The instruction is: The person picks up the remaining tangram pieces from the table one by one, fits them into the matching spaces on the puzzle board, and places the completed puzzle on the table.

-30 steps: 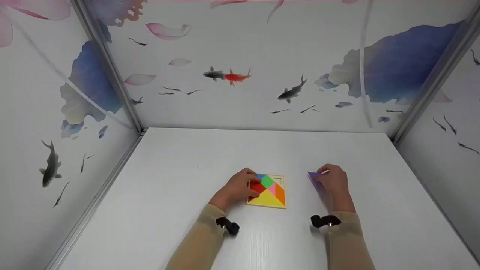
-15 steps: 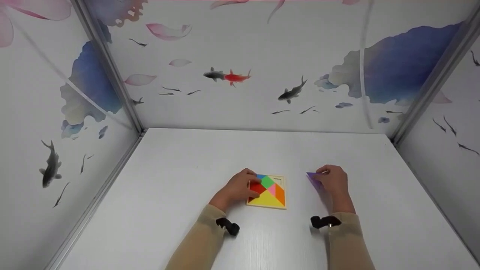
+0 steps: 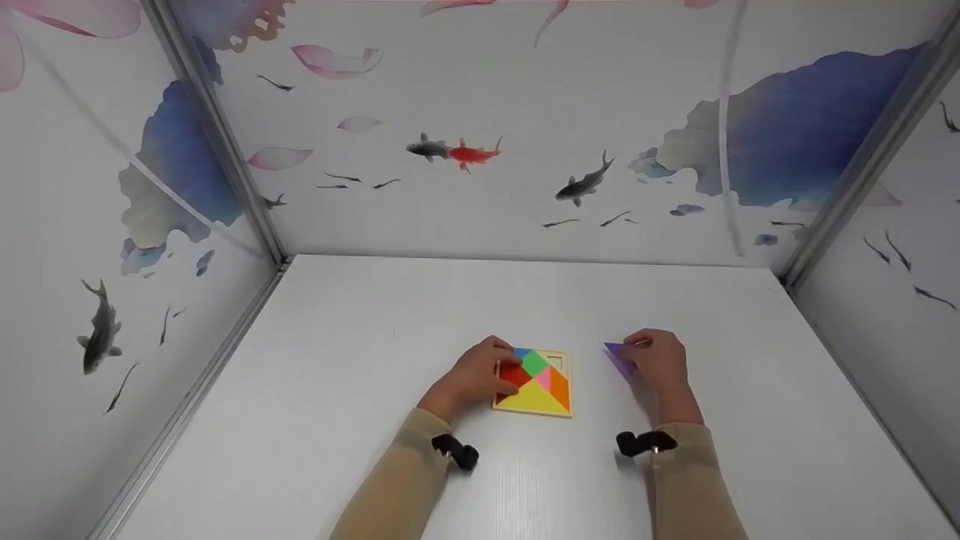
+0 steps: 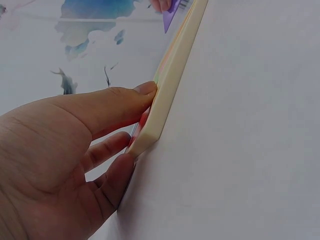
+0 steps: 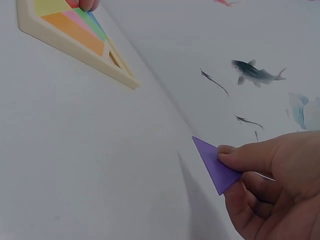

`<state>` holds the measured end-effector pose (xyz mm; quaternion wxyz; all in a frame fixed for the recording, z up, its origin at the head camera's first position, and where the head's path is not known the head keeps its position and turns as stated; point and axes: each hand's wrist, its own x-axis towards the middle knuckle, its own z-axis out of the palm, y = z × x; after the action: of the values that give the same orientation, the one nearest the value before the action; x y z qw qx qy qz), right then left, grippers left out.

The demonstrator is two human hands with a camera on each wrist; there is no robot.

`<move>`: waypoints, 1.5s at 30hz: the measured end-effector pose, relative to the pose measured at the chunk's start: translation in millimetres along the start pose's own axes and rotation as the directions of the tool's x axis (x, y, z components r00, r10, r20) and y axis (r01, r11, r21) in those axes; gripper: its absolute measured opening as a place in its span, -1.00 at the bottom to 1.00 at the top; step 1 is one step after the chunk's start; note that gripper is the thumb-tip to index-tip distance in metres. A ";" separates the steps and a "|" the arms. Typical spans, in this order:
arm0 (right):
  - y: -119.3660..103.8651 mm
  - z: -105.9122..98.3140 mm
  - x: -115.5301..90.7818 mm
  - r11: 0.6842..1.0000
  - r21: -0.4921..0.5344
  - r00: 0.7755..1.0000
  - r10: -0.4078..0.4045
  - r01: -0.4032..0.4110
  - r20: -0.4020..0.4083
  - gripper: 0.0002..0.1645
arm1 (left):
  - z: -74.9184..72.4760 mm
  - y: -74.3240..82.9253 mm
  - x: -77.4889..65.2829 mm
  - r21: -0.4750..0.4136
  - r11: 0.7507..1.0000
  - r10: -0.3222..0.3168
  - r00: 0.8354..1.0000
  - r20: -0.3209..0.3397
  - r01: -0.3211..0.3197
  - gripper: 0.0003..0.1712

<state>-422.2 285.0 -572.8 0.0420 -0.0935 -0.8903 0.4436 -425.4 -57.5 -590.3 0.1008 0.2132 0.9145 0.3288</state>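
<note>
A square wooden tangram tray (image 3: pixel 556 361) lies flat on the table, filled with blue, green, red, pink, orange and yellow pieces. Its far right corner is bare. My left hand (image 3: pixel 476 371) holds the tray by its left side; in the left wrist view, the thumb (image 4: pixel 146 88) lies against the pale tray edge (image 4: pixel 172 75) and covers part of the red piece. To the right of the tray, my right hand (image 3: pixel 664 364) pinches a purple triangle piece (image 5: pixel 212 165) between thumb and fingers. That triangle is tilted, raised above the table and apart from the tray.
The white table (image 3: pixel 360 352) is bounded by panels at the back and both sides, printed with fish and petals. A metal corner post (image 3: pixel 225 142) stands at the back left. Each wrist wears a small black camera.
My right hand has shifted slightly left towards the tray, carrying the purple triangle. The left hand and the tray have stayed in place.
</note>
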 end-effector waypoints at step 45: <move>-30.7 30.0 -6.3 0.995 0.070 0.990 0.057 -0.067 0.131 -0.74 | -1.7 -2.3 -2.6 0.029 0.999 0.042 0.999 0.031 -0.043 -0.47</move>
<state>-424.8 242.3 -566.3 -0.0258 -0.0909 -0.8707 0.4827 -424.4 -61.3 -590.4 0.1044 0.2389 0.9129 0.3141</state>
